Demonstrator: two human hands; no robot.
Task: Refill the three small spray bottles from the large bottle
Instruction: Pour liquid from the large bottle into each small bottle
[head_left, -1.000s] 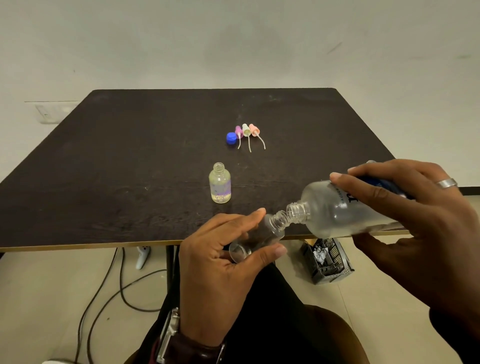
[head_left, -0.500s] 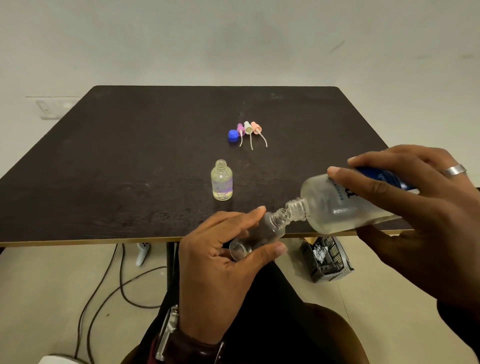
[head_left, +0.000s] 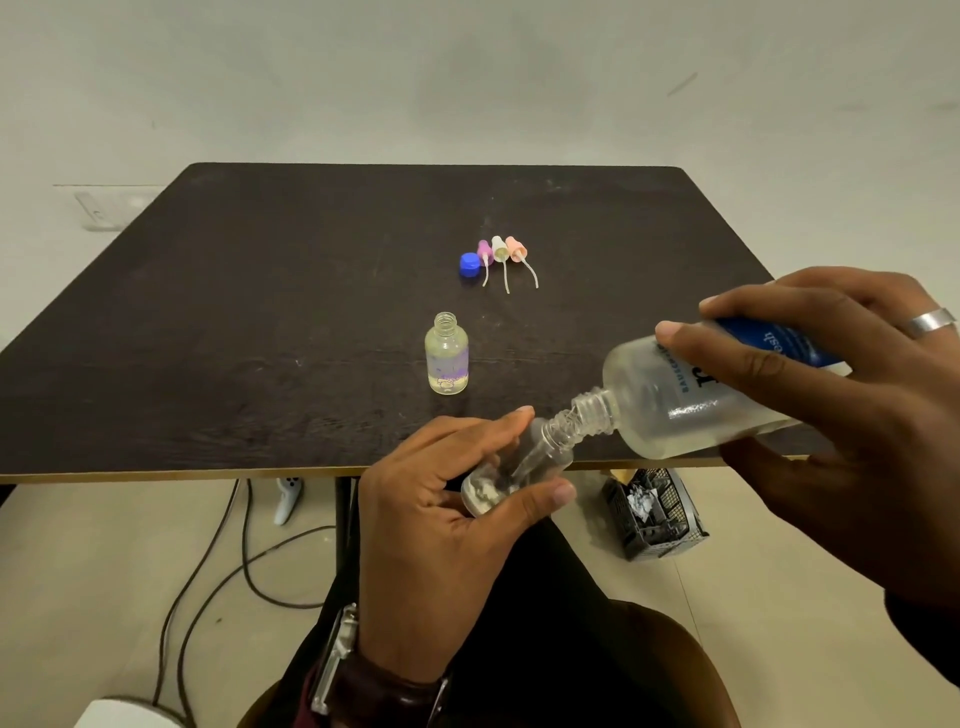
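At the bottom centre of the frame the left hand (head_left: 441, 530) pinches a small clear bottle (head_left: 511, 470) between thumb and fingers, tilted with its open neck pointing up and to the right. A watch (head_left: 337, 670) sits on that wrist. At the right edge the right hand (head_left: 841, 415) grips the large bottle (head_left: 691, 400), fingers curled over its top and thumb below; a ring (head_left: 930, 322) shows on one finger. The large bottle is frosted with a blue label and lies tipped down to the left, its threaded mouth touching the small bottle's neck. A thin clear stream runs into the small bottle, and a little liquid sits at its base. Both bottles are held just over the near edge of the counter (head_left: 260, 338), which is dark and fills the middle of the frame.

Farther up, near the frame's centre, a second small bottle (head_left: 447, 356) stands upright and uncapped on the counter, holding pale liquid. Beyond it, above centre, a blue cap (head_left: 469, 265) lies just beside three spray tops in a row: purple (head_left: 484, 250), white (head_left: 500, 249) and pink (head_left: 517, 249), each with a thin tube trailing toward the viewer.

Below the counter, a black basket (head_left: 660, 519) with crumpled paper sits on the floor at lower right, and cables (head_left: 218, 571) run across the floor at lower left.
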